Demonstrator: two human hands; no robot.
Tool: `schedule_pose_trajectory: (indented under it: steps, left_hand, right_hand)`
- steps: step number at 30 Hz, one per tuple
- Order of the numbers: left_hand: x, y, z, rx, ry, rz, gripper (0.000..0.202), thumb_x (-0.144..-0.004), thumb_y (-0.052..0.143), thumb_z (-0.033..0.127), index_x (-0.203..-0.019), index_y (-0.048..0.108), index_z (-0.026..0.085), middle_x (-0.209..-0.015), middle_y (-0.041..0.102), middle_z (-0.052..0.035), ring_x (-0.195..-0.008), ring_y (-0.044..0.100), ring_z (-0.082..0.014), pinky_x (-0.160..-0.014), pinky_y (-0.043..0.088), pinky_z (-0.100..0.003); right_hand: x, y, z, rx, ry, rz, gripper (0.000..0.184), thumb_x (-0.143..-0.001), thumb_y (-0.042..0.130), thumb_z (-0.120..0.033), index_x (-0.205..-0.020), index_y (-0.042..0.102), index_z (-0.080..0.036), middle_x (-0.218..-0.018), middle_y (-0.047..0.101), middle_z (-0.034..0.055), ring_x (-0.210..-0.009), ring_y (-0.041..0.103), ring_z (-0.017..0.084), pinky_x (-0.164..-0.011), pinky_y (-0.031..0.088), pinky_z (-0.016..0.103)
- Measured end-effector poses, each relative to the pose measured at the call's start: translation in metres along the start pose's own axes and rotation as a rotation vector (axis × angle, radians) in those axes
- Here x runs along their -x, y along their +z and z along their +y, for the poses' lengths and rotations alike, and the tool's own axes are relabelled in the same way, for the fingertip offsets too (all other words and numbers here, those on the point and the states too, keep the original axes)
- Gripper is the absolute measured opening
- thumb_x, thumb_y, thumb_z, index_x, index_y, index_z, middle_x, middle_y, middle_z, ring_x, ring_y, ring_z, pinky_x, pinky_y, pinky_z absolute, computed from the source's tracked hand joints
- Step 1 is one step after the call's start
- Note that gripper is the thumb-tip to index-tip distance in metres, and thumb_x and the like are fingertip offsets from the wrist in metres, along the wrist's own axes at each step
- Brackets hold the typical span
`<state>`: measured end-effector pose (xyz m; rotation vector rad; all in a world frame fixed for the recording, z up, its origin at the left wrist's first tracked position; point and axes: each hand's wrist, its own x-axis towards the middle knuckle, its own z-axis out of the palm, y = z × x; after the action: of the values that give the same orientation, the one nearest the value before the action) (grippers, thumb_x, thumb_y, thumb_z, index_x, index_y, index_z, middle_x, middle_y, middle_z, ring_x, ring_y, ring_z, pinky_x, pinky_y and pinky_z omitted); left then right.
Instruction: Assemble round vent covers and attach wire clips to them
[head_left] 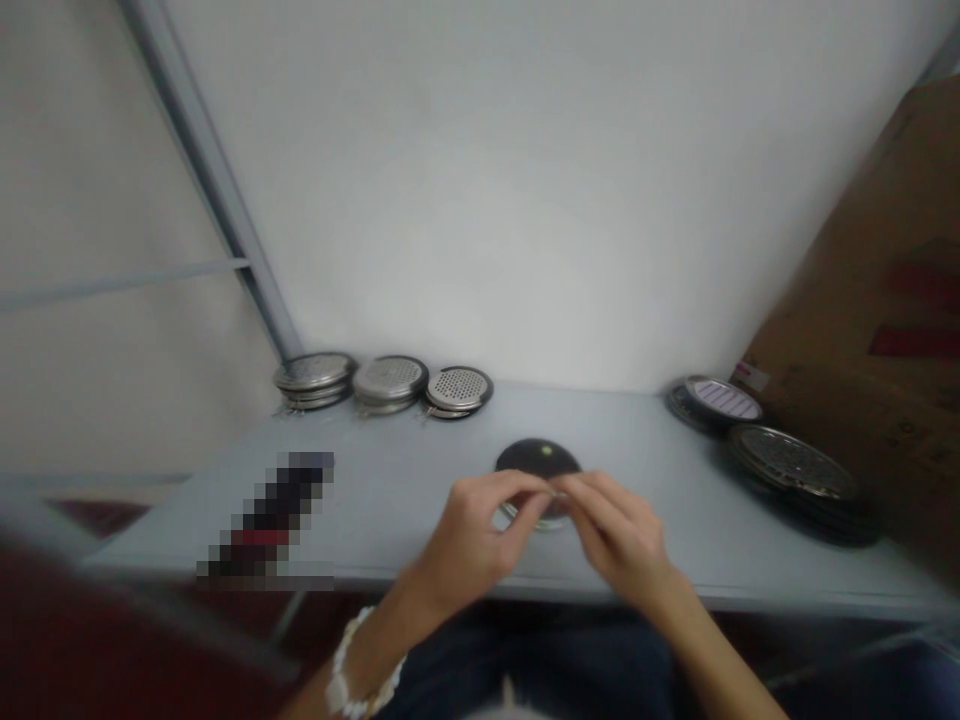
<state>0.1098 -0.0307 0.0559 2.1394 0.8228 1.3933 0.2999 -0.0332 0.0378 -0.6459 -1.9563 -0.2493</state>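
Observation:
Over the front of the table, my left hand (484,525) and my right hand (619,525) meet fingertip to fingertip. Both pinch at one spot, where a small pale bit shows between the fingers; it is too small and blurred to name. Just behind and below them lies a round black disc (536,457) with a light shiny edge and a small yellow-green spot on top. My fingers cover part of this disc, so I cannot tell whether they touch it. A white beaded bracelet circles my left wrist.
Along the table's (420,465) back left stand three low piles of round metal pieces, the rightmost a perforated disc (459,388). A pile of dark-rimmed discs (795,465) and a lilac-topped disc (720,398) lie right, beside a cardboard box (862,400). A pixelated patch covers something left.

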Motion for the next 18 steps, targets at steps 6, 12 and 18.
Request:
schedule_pose_trajectory:
  steps: [6, 12, 18]
  left_hand:
    - [-0.003, -0.006, 0.004, 0.23, -0.252, -0.175, 0.013, -0.093, 0.067, 0.024, -0.09, 0.076, 0.014, -0.084, 0.078, -0.0032, -0.077, 0.073, -0.0155, -0.073, 0.056, -0.021]
    - [-0.001, -0.01, 0.0, 0.203, -0.255, -0.208, 0.016, -0.09, 0.069, 0.024, -0.093, 0.08, 0.013, -0.086, 0.08, -0.0051, -0.079, 0.074, -0.0168, -0.076, 0.056, -0.022]
    - [0.001, -0.008, -0.005, 0.229, -0.238, -0.197, 0.014, -0.086, 0.072, 0.022, -0.092, 0.081, 0.013, -0.084, 0.08, -0.0044, -0.075, 0.074, -0.0154, -0.072, 0.057, -0.02]
  right_hand:
    - [0.003, 0.001, 0.004, -0.014, 0.009, -0.045, 0.023, -0.098, 0.052, -0.005, -0.115, 0.061, -0.017, -0.09, 0.072, 0.009, -0.076, 0.07, 0.017, -0.067, 0.056, 0.025]
    - [0.007, 0.002, 0.005, -0.011, -0.008, -0.088, 0.023, -0.099, 0.051, -0.007, -0.117, 0.06, -0.017, -0.091, 0.072, 0.0094, -0.077, 0.07, 0.018, -0.066, 0.056, 0.025]
    - [0.007, 0.0, 0.004, -0.023, -0.011, -0.094, 0.024, -0.098, 0.052, -0.005, -0.118, 0.06, -0.017, -0.092, 0.071, 0.0095, -0.076, 0.069, 0.017, -0.066, 0.056, 0.025]
